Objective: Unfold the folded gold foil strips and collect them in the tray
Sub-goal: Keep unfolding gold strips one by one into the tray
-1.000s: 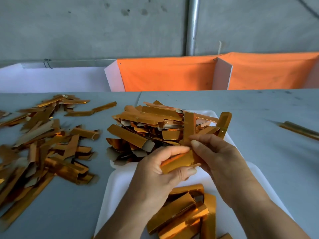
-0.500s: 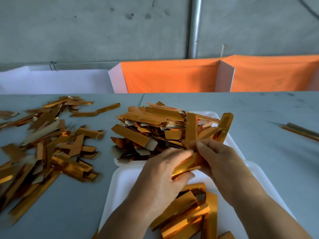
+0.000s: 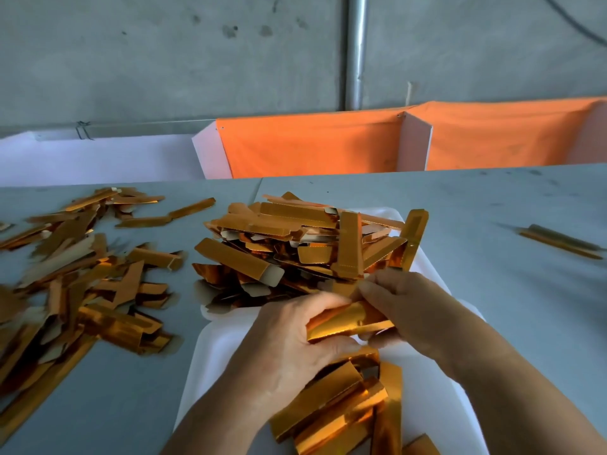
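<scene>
Both hands work above the white tray (image 3: 210,353), which sits on the grey table (image 3: 492,224). The left hand (image 3: 289,343) grips one gold foil strip (image 3: 345,321) with thumb below and fingers curled over its upper edge. The right hand (image 3: 410,310) pinches the same strip at its right end. The strip is held just above the tray, tilted slightly up to the right.

A stack of opened strips (image 3: 338,408) lies in the near part of the tray, beneath the hands. A heap of folded strips (image 3: 295,241) covers the tray's far end and overhangs its left rim. A loose scatter of strips (image 3: 82,274) lies on the table to the left. A single strip (image 3: 558,241) lies well apart on the right. An orange cloth panel (image 3: 312,146) stands behind the table.
</scene>
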`<state>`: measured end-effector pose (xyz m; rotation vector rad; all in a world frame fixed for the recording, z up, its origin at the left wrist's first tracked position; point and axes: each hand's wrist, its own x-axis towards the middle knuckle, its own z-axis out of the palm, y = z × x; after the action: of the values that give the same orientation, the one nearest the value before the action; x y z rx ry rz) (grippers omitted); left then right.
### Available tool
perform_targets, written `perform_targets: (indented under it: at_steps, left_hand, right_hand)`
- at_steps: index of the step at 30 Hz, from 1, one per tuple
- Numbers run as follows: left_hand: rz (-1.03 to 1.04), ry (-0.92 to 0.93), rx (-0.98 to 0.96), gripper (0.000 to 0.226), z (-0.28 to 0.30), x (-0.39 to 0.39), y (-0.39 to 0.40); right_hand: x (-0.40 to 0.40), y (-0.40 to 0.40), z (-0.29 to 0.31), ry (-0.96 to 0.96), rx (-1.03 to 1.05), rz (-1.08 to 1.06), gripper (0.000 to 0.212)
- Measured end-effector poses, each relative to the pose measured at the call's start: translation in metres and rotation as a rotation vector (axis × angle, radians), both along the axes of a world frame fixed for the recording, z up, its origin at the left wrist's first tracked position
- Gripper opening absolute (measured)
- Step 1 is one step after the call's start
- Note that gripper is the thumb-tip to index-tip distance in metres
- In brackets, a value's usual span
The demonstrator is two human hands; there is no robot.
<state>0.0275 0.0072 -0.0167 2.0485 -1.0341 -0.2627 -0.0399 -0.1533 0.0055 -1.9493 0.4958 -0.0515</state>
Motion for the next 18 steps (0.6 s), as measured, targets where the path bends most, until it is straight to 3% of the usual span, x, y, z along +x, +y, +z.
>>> perform_targets:
  at_steps: [5, 8, 10, 14, 16, 18]
  left_hand:
    - [0.020, 0.039, 0.101, 0.047, -0.001, 0.002, 0.000]
    - [-0.073, 0.113, 0.206, 0.030, -0.002, 0.001, 0.000]
    - [-0.158, 0.068, 0.315, 0.021, -0.006, -0.002, -0.003]
    - [-0.166, 0.076, 0.415, 0.041, -0.011, -0.001, -0.006]
    - [-0.127, 0.149, 0.363, 0.056, -0.010, 0.001, -0.003]
    - [-0.090, 0.148, 0.299, 0.065, -0.006, 0.001, 0.000]
  right_hand:
    - [-0.004, -0.003, 0.000, 0.017, -0.285, 0.093, 0.029]
    - [-0.011, -0.004, -0.001, 0.040, -0.486, 0.086, 0.027]
    - [-0.015, -0.007, -0.003, 0.058, -0.580, 0.011, 0.026]
    - [-0.007, -0.008, 0.005, 0.042, -0.800, -0.200, 0.026]
    - [0.003, -0.007, 0.005, -0.080, -0.788, -0.248, 0.023]
    - [0.013, -0.007, 0.001, -0.072, -0.782, -0.246, 0.022]
